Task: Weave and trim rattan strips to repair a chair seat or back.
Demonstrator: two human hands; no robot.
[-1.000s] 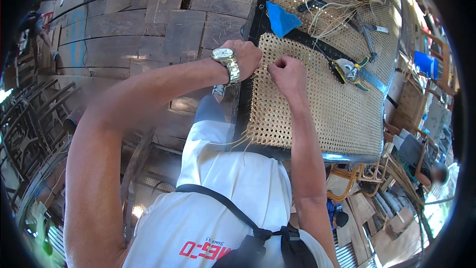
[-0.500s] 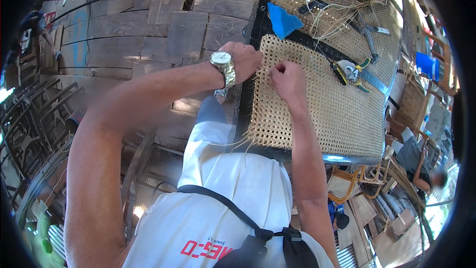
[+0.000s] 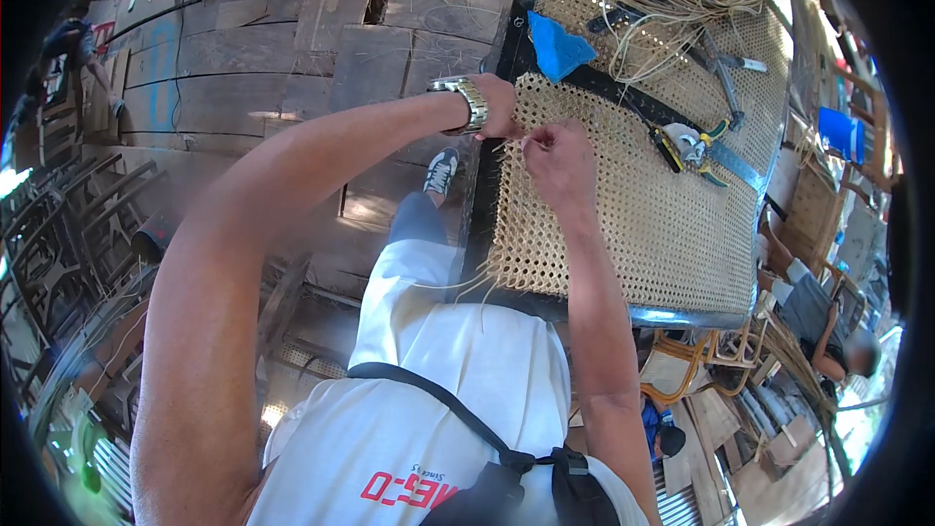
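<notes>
The woven cane panel [image 3: 662, 224] lay on the black-edged counter [image 3: 477, 234], spreading rightward and toward the body from both hands, its longer direction seemingly running left to right; the left hand [image 3: 498, 103] was nearer its left edge, fingers curled at the rim, while the right hand [image 3: 562, 164] was over the weave; the right thumb and forefinger were pinched narrow, close beside the left fingers; whether either hand gripped a strand, I could not tell.

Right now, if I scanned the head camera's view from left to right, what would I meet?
A sneaker, the left hand, the right hand, a black-and-yellow tool handle, a blue container.
</notes>
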